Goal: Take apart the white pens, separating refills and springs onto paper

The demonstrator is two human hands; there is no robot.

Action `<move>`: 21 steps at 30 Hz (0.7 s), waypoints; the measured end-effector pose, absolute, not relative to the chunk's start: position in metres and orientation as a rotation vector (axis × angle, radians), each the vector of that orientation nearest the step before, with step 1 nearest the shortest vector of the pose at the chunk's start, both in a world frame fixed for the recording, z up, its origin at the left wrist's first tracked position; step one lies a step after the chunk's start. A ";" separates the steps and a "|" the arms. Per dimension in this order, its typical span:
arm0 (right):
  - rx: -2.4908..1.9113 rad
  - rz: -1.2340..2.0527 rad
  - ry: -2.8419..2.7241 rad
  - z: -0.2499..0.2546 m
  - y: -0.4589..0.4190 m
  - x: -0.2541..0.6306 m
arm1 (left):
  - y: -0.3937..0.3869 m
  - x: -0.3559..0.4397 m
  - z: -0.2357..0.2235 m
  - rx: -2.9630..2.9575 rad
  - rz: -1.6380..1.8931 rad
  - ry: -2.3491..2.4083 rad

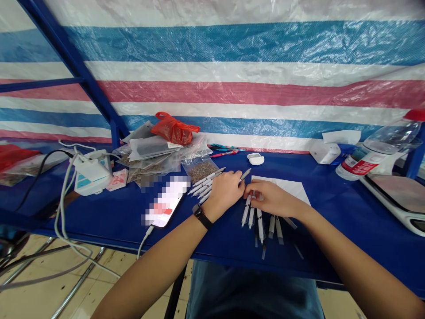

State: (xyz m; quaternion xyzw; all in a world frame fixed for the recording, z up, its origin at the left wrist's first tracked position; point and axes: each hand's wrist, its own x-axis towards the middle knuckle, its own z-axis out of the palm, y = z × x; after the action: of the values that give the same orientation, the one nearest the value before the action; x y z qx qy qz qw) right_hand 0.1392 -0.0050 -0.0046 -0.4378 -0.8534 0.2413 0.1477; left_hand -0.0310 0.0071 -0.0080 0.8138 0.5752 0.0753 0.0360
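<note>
My left hand, with a black band at the wrist, is closed around a pen whose grey end sticks out past the fingers. Several white-and-grey pens lie side by side under and left of this hand. Close to its fingertips, my right hand has its fingers bent and pinched on a white pen. More white pens and grey pen parts point toward me below the right palm. Their upper ends are hidden by the hand. Thin clear strips lie near the table edge.
Left of the pens are a charging phone, bags of brown bits, a red plastic bag and a power strip. A white earbud case and paper lie beyond my hands. Rightward stand a bottle and scale.
</note>
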 end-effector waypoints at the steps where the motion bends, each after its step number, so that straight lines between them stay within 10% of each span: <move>1: -1.243 0.695 -2.467 -0.005 -0.005 0.139 | 0.007 -0.031 -0.009 2.500 0.229 1.761; 21: -1.194 0.721 -2.458 -0.009 -0.002 0.142 | 0.008 -0.029 -0.009 2.481 0.201 1.716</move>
State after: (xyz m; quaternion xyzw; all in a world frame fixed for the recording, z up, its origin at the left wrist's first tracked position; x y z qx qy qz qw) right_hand 0.1419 -0.0023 -0.0085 -0.4173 -0.8589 0.2521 0.1568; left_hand -0.0292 0.0078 -0.0092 0.8191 0.5667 0.0663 0.0592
